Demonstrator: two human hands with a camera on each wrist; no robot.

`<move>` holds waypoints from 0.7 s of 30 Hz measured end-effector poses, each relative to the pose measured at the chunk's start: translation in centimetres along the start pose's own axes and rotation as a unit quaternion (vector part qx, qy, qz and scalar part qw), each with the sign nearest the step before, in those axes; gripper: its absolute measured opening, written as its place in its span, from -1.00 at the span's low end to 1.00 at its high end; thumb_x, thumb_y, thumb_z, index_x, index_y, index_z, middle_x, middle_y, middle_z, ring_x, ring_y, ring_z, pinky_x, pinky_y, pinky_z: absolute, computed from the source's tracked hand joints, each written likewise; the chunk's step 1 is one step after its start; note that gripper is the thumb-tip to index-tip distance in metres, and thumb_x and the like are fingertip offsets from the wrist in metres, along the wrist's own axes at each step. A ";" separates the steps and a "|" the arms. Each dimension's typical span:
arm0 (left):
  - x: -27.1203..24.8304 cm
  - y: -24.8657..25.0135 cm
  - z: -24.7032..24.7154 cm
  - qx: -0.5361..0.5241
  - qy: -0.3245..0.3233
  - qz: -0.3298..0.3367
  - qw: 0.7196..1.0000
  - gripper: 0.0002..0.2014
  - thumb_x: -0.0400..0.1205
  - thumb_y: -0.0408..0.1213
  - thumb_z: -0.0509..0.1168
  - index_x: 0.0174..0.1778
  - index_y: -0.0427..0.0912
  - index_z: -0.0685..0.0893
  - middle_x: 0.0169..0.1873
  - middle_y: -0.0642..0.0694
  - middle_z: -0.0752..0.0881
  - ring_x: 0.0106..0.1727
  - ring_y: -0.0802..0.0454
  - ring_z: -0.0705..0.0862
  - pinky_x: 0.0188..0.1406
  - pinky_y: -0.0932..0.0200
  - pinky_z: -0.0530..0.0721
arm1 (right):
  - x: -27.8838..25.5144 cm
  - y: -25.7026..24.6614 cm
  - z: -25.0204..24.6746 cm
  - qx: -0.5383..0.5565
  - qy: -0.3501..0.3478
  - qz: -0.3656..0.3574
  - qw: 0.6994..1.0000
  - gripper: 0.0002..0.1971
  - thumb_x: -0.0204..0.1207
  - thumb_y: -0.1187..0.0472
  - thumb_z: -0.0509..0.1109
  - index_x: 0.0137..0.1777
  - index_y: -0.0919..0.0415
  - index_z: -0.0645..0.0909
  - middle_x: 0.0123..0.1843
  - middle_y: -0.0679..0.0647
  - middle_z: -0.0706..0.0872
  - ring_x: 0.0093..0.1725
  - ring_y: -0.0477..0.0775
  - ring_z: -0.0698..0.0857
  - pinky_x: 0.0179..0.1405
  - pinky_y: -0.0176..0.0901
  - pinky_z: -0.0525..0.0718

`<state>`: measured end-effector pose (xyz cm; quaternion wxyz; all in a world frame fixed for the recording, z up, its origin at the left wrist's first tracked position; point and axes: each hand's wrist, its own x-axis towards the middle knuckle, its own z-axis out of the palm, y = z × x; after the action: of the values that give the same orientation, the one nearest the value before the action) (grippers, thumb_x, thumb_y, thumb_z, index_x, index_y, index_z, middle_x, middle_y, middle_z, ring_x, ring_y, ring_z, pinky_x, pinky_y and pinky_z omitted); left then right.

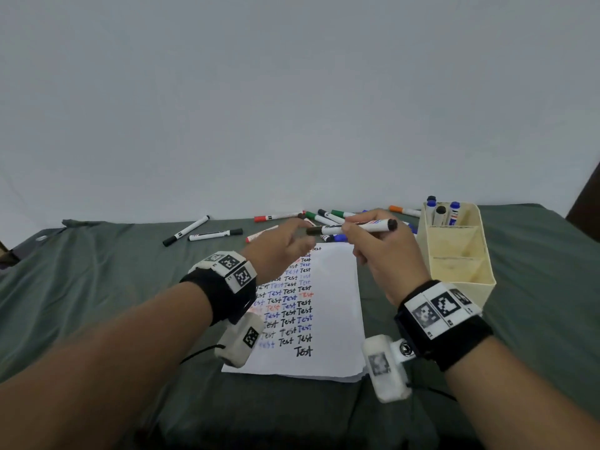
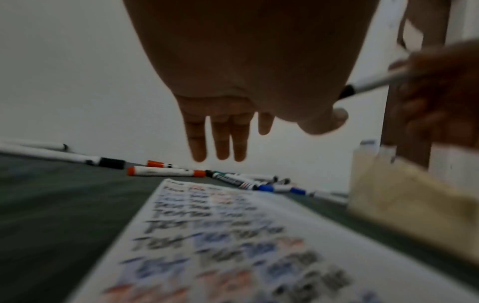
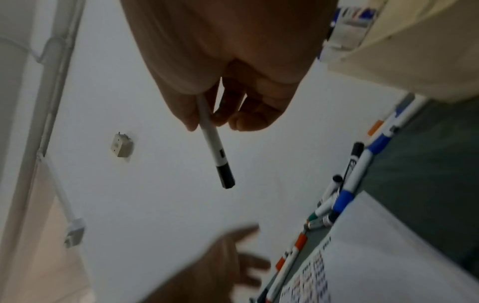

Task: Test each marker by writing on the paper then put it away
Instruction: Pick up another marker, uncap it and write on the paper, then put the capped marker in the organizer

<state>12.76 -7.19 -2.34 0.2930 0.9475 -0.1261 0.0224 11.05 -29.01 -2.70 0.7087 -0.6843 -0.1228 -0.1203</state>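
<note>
Left of centre in the head view, the left hand point(image 1: 279, 251) hovers above the upper part of the paper point(image 1: 328, 306), fingers straight and slack, holding nothing; it appears freed to fetch the next pen. Along the far edge of the cloth point(image 1: 81, 287), loose markers point(image 1: 279, 216) lie scattered in a row from centre-left to centre-right, within reach but apart from the paper. At centre, the right hand point(image 1: 386, 251) pinches a capped black marker point(image 1: 357, 228) by its barrel, level and clear of the sheet, its rear end turned towards the holder point(image 1: 461, 254) at right, probably for stowing. The sheet's left columns are filled with "Test"; its right strip is blank. The holder stands just beside the paper's right edge, with several markers upright in its far compartment and two nearer ones open, leaving a short, unobstructed path.
</note>
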 end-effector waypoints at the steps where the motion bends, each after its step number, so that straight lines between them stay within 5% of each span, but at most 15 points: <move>1: 0.2 -1.1 0.3 0.070 -0.034 -0.006 0.997 -0.43 0.71 0.25 0.12 0.59 0.07 0.37 0.17 0.04 0.76 0.14 0.08 0.71 0.10 0.05 0.66 | 0.4 -0.2 -0.5 -0.025 0.013 -0.010 1.000 -0.87 0.40 -0.04 0.55 -0.12 -0.04 0.79 -0.35 -0.11 0.78 -0.40 -0.16 0.67 -0.44 -0.28 0.61; 4: 0.3 -5.1 1.6 0.277 -0.134 -0.065 0.949 0.00 0.45 0.59 -0.10 0.76 0.09 0.02 0.69 -0.18 0.26 0.65 -0.18 0.31 0.59 -0.15 0.34 | 2.0 -1.0 -2.4 -0.042 0.067 -0.019 0.997 -0.95 0.45 0.05 0.59 -0.14 -0.05 0.78 -0.21 -0.16 0.83 -0.17 -0.11 0.80 -0.14 -0.07 0.78; 8: -0.5 -9.1 3.6 0.289 -0.214 -0.190 0.914 0.22 0.00 0.85 -0.29 0.63 0.47 -0.33 0.72 -0.25 -0.33 0.70 -0.48 -0.24 0.63 -0.50 -0.06 | 4.5 -2.2 -4.5 -0.035 0.128 -0.024 0.991 -0.65 0.50 0.32 0.54 0.16 -0.05 0.55 0.01 0.05 0.80 -0.05 0.23 0.84 -0.02 0.06 0.85; 10: -0.7 -10.0 4.2 0.267 -0.222 -0.211 0.914 0.27 -0.12 0.88 -0.30 0.57 0.52 -0.40 0.70 -0.28 -0.37 0.68 -0.50 -0.29 0.62 -0.52 -0.10 | 5.9 -3.2 -5.7 -0.097 0.160 -0.054 0.981 -0.49 0.54 0.35 0.49 0.35 -0.05 0.39 0.18 0.13 0.69 -0.06 0.17 0.83 -0.13 -0.12 0.84; 15: -0.8 -10.8 5.0 0.235 -0.209 -0.212 0.925 0.29 -0.14 0.89 -0.29 0.57 0.52 -0.41 0.69 -0.29 -0.40 0.67 -0.48 -0.38 0.62 -0.51 -0.12 | 9.2 -5.8 -9.1 -0.311 0.183 -0.099 0.927 -0.50 0.67 0.24 0.35 0.49 -0.13 0.27 -0.01 0.00 0.66 -0.18 0.08 0.75 -0.40 -0.21 0.71; 18: -0.8 -10.6 4.6 0.223 -0.222 -0.214 0.925 0.28 -0.10 0.89 -0.26 0.57 0.50 -0.44 0.67 -0.26 -0.46 0.66 -0.47 -0.41 0.62 -0.53 -0.13 | 10.3 -6.2 -10.6 -0.382 0.189 -0.106 0.899 -0.47 0.72 0.25 0.29 0.56 -0.21 0.24 0.12 0.05 0.65 -0.02 0.09 0.68 -0.03 -0.07 0.60; 21: -0.9 -10.1 4.4 0.216 -0.234 -0.220 0.922 0.27 -0.04 0.87 -0.20 0.59 0.47 -0.43 0.66 -0.24 -0.48 0.66 -0.46 -0.41 0.61 -0.53 -0.16 | 10.5 -5.2 -11.3 -0.438 0.168 -0.084 0.879 -0.49 0.73 0.26 0.28 0.57 -0.18 0.27 0.11 0.14 0.67 0.01 0.17 0.67 -0.01 -0.02 0.58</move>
<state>14.25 -1.42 -11.60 0.0408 0.9698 0.0288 -0.2388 19.32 -40.52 5.33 0.3337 -0.8813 0.0065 -0.3345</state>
